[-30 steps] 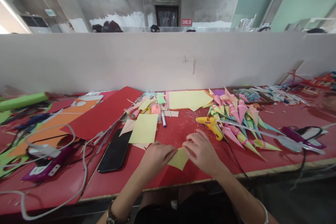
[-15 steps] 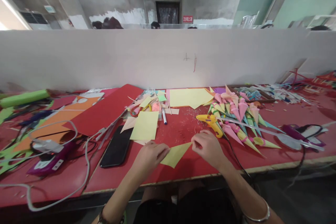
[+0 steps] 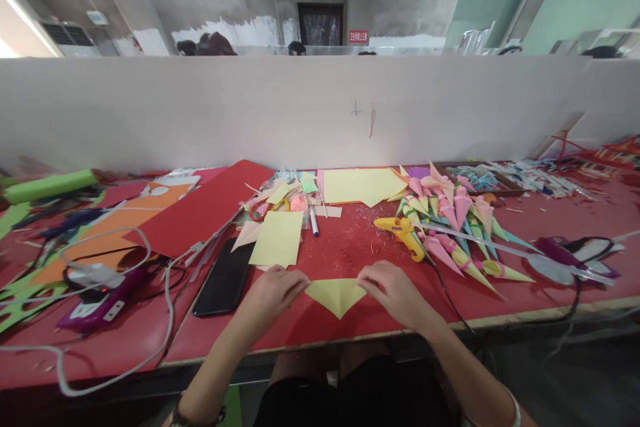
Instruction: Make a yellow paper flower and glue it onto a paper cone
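Note:
Between my hands is a yellow paper triangle (image 3: 339,295), its long edge away from me and its point toward me, with a faint crease down the middle. My left hand (image 3: 279,290) pinches its left corner. At the right corner, my right hand (image 3: 389,287) pinches the paper between thumb and fingers. Beyond my left hand lies a yellow paper sheet (image 3: 277,239), partly over a black phone (image 3: 223,280). A yellow glue gun (image 3: 403,235) rests just beyond my right hand, beside a pile of pink, yellow and blue paper cones (image 3: 455,210).
A white partition (image 3: 280,113) stands behind the red table (image 3: 345,240). More yellow paper (image 3: 357,185) and a marker (image 3: 313,221) lie ahead. At left are red card (image 3: 200,207), a purple power strip (image 3: 97,310) and a looping white cable (image 3: 170,320). A clear plastic stick (image 3: 500,250) crosses the right side.
The paper triangle has turned so that its long edge is nearly level and its point is centred. My left hand has shifted slightly left and my right hand slightly nearer me.

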`<state>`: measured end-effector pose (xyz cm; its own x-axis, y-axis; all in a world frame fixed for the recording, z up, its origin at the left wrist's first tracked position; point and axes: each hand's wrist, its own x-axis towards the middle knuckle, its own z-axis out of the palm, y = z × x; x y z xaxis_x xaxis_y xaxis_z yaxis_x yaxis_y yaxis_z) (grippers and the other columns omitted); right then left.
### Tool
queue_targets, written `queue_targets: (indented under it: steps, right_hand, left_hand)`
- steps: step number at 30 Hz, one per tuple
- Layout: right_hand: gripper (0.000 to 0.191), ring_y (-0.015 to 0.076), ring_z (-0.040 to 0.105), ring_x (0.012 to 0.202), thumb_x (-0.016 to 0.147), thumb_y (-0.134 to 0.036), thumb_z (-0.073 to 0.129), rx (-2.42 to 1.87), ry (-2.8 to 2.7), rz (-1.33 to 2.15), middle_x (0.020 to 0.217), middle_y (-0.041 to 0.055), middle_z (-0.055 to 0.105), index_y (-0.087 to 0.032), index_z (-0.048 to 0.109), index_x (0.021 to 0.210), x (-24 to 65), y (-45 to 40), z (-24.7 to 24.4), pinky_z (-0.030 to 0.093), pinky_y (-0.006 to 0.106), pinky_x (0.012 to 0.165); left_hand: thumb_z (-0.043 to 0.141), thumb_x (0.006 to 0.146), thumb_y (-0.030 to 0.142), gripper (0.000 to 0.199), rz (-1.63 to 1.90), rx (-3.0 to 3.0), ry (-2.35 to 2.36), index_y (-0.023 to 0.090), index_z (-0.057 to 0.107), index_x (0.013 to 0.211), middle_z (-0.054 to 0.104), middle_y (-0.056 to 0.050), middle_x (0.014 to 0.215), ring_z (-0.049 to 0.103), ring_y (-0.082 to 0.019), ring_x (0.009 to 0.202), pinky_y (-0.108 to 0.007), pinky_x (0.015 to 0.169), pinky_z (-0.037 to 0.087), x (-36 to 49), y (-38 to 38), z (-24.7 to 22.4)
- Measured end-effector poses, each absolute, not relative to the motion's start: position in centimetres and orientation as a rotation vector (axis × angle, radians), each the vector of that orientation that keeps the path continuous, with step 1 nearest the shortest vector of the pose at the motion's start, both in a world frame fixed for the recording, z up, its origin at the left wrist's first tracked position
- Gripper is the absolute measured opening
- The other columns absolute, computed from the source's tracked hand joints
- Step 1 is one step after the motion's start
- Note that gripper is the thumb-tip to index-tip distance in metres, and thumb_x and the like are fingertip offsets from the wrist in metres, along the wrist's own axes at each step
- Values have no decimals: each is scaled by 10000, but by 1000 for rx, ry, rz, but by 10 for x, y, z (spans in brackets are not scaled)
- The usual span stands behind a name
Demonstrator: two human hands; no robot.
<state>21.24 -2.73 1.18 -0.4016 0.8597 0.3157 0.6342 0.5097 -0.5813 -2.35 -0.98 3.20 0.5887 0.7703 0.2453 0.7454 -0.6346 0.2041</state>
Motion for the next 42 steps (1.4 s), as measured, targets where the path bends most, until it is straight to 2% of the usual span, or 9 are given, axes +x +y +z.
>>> queue_targets:
  steps: [6, 13, 20, 24, 27, 29, 35, 37, 42]
  right_hand:
    - [236, 105, 465, 518, 837, -321, 397, -1202, -1794, 913, 519, -44, 466, -185, 496, 670, 218, -27, 4, 343, 213, 522]
    - [293, 75, 386, 444, 794, -423, 439, -1014, -1245, 1427, 479, -64, 404, -185, 433, 624, 182, -28, -19, 324, 191, 458]
    - [296, 69, 363, 420, 779, -463, 434, -1016, -1184, 1560, 502, -66, 387, -191, 429, 662, 165, -27, -31, 315, 186, 415]
    - [288, 149, 538, 809, 768, -388, 474, -1090, -1494, 1130, 877, 41, 554, -186, 472, 974, 168, -31, -26, 443, 298, 754]
    - [734, 233, 391, 1124, 633, -359, 644, -1155, -1721, 793, 1214, 110, 412, -198, 286, 1253, 169, -38, -20, 340, 396, 936]
    - [835, 261, 335, 1172, 592, -346, 681, -1185, -1774, 657, 1261, 122, 370, -196, 243, 1288, 167, -41, -18, 311, 424, 959]
    - [205, 182, 564, 811, 804, -300, 434, -1236, -1489, 686, 873, 65, 598, -176, 524, 940, 174, -35, -11, 448, 297, 727]
    - [192, 175, 566, 773, 805, -315, 428, -1254, -1383, 767, 867, 60, 601, -178, 532, 889, 181, -33, -9, 449, 263, 651]
    - [345, 135, 532, 625, 785, -327, 466, -1074, -1169, 1174, 778, 10, 575, -233, 442, 1115, 191, -34, -10, 419, 226, 545]
  left_hand:
    - [368, 830, 326, 268, 735, 2230, 1513, 175, 553, 709, 509, 35, 497, 495, -113, 508, -205, 517, 369, -35, -10, 26]
    - [418, 783, 456, 463, 932, 1713, 1005, 166, 469, 1140, 635, -75, 861, 556, -136, 613, -268, 607, 474, 7, -22, 1]
    - [493, 712, 509, 492, 946, 1539, 1069, 161, 541, 1056, 645, -81, 888, 582, -184, 768, -300, 704, 476, 14, -18, 3]
    - [464, 750, 394, 314, 885, 1682, 1150, 127, 590, 857, 647, -61, 728, 577, -168, 649, -279, 609, 469, 14, -19, 4]
    - [432, 760, 256, 183, 871, 1944, 1400, 133, 565, 745, 622, -59, 680, 558, -163, 591, -258, 530, 433, 16, -21, 2]
    - [420, 757, 209, 152, 845, 2085, 1526, 144, 551, 717, 615, -58, 681, 555, -163, 585, -250, 513, 415, 18, -22, 1]
    - [406, 779, 227, 176, 863, 2100, 1447, 164, 567, 745, 627, -40, 715, 568, -155, 637, -230, 549, 417, 16, -25, 8]
    - [410, 789, 278, 215, 875, 1982, 1396, 159, 554, 682, 587, -10, 628, 540, -137, 594, -210, 522, 398, 12, -27, 12]
    - [456, 774, 359, 272, 895, 1644, 1306, 146, 531, 623, 428, 46, 483, 417, -90, 476, -194, 472, 347, 0, -28, 13]
